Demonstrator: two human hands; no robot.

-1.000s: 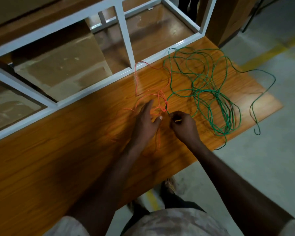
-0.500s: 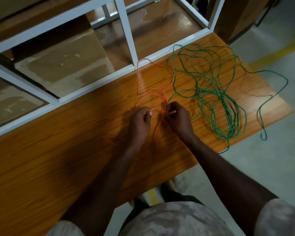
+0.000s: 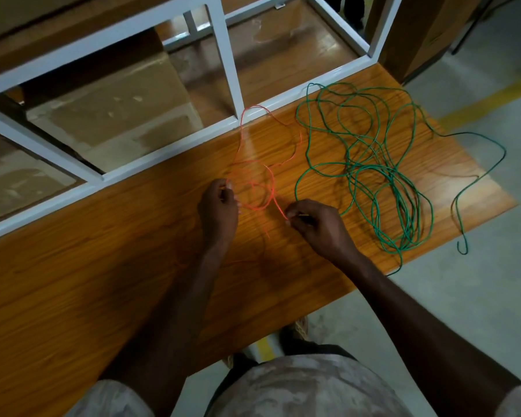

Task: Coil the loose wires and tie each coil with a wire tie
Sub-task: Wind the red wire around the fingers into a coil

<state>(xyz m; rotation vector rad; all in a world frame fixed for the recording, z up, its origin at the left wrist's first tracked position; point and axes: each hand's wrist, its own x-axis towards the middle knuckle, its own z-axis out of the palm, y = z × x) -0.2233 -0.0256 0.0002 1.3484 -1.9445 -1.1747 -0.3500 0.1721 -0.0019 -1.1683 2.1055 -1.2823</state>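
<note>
A thin orange wire [image 3: 254,188] lies in loose loops on the wooden tabletop [image 3: 103,266], reaching back to the white frame. My left hand [image 3: 218,207] pinches one part of it at the left of the loops. My right hand [image 3: 315,225] pinches another strand at the right, fingers curled. A long green wire [image 3: 373,164] sprawls in a tangled heap to the right, with one end hanging off the table's right edge. No wire tie can be made out.
A white metal frame [image 3: 226,55] runs along the table's far edge, with cardboard boxes [image 3: 109,115] behind it. The table ends at the right above a concrete floor [image 3: 463,296] with a yellow line. My feet stand under the front edge.
My hands have drawn apart, left hand going left and right hand going right, stretching the orange wire loops wider between them. The green wire has not moved.
</note>
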